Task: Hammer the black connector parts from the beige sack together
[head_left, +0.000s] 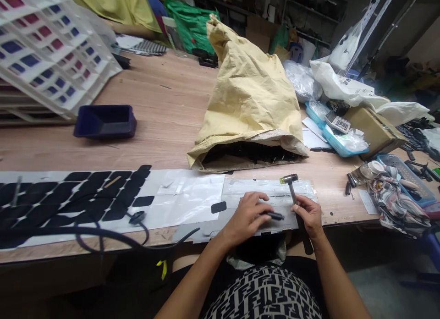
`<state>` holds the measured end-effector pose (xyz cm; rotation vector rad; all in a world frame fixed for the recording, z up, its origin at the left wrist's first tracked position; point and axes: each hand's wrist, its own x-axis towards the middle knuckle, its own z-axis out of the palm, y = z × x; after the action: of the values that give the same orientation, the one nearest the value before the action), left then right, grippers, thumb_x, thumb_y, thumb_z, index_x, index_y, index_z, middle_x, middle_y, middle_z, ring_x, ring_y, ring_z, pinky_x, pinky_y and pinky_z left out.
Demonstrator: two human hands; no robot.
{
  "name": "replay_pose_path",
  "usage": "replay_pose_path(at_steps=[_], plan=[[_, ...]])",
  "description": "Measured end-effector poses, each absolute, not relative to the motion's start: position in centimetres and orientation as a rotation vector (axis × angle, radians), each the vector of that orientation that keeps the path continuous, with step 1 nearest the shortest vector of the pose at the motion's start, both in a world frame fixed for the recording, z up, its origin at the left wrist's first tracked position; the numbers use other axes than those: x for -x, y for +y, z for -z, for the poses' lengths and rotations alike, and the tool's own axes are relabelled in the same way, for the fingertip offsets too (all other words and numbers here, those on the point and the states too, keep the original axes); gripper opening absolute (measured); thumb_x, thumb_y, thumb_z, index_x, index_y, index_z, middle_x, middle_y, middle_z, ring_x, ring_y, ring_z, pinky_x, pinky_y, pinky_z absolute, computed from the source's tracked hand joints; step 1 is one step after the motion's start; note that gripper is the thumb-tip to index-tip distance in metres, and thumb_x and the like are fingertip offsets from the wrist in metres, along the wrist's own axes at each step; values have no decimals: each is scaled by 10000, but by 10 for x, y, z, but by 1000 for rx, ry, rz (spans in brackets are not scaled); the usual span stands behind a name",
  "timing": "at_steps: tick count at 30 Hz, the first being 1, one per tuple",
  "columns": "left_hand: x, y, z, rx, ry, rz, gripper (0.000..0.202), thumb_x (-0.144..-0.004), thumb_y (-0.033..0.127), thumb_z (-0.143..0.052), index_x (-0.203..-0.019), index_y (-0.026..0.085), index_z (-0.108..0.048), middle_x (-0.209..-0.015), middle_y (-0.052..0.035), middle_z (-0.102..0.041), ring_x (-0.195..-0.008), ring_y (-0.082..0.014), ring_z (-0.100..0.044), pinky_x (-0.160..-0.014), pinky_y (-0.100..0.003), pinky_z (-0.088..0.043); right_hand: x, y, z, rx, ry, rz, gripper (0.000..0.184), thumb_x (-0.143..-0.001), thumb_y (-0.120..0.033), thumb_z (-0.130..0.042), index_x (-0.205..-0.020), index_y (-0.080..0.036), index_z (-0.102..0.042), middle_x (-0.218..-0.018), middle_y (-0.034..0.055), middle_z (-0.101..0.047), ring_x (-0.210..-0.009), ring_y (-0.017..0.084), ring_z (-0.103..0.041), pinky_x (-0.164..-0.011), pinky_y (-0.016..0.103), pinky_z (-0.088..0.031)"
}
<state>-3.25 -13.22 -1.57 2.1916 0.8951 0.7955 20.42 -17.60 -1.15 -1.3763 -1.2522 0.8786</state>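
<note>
My right hand [309,214] is wrapped round the handle of a small hammer [293,193], whose head with a yellowish face points up and away from me. In my left hand [245,216] a short black cylindrical piece [275,215] is held between thumb and fingers, its far end sticking out to the right. Both hands are over a grey, taped work surface [237,190] at the table's front edge. A single black rounded patch [219,207] lies left of my left hand. Behind the hands, a yellow cloth sack [254,99] gapes toward me with dark contents inside.
Rows of black patches [85,190] lie on white sheeting at left, with a black cable [120,236] in front. A dark blue tray [105,122] and white plastic crate [51,48] stand farther back. A calculator [337,122], jar [369,171] and crumpled cloth [395,202] are right.
</note>
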Motion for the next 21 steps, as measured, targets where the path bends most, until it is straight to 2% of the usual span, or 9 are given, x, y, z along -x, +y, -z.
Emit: replay_pose_path(at_steps=[3,6,8,12,15,17,21], plan=[[40,-166,18,-2294,832,-751,174,-884,213,-632,-1018,284,-718,-1332,-60,-543,-1255,-294,-429,-1066,-479,-385,-203,-176,11,1375,-1257,-885,309,-772,-280,-699,-1063,-203,-767,-705,-3,-651,-661,156,-590,-655,301,-509],[41,-188,22,-2365,877,-697,180,-835,189,-688,-997,264,-709,-1391,-74,-514,-1298,-325,-405,-1073,-517,-383,-203,-176,14,1385,-1269,-875,298,-753,-272,-719,-1038,-205,-773,-736,2,-653,-683,156,-589,-663,296,-509],[40,-191,22,-2356,880,-686,188,-800,228,-739,-982,258,-706,-1392,-76,-521,-1299,-333,-411,-1070,-523,-393,-204,-176,15,1388,-1273,-872,301,-749,-270,-723,-1038,-203,-774,-750,5,-655,-691,158,-590,-666,297,-507],[32,-162,14,-2212,992,-832,208,-840,283,-695,-1046,250,-701,-1192,-76,-639,-1147,-276,-533,-977,-445,-468,-204,-177,17,1391,-1289,-860,317,-766,-272,-711,-1070,-200,-769,-742,6,-649,-688,162,-591,-670,302,-503],[23,-118,6,-1987,1296,-955,246,-886,305,-623,-1111,224,-681,-1045,-62,-683,-999,-232,-600,-873,-376,-499,-203,-178,18,1406,-1326,-820,314,-771,-258,-710,-1074,-209,-772,-747,4,-630,-703,160,-578,-676,298,-498],[15,-83,-1,-1805,1540,-978,304,-849,342,-655,-1123,211,-673,-979,-50,-688,-926,-216,-622,-823,-340,-505,-203,-178,19,1412,-1361,-786,307,-771,-249,-710,-1069,-215,-776,-762,6,-622,-716,159,-571,-678,295,-498],[-5,-24,-12,-1531,1940,-922,456,-765,518,-701,-1095,205,-674,-965,-68,-713,-967,-254,-655,-839,-347,-503,-205,-177,20,1404,-1409,-751,305,-779,-249,-701,-1074,-219,-776,-773,8,-612,-718,157,-565,-677,295,-500]])
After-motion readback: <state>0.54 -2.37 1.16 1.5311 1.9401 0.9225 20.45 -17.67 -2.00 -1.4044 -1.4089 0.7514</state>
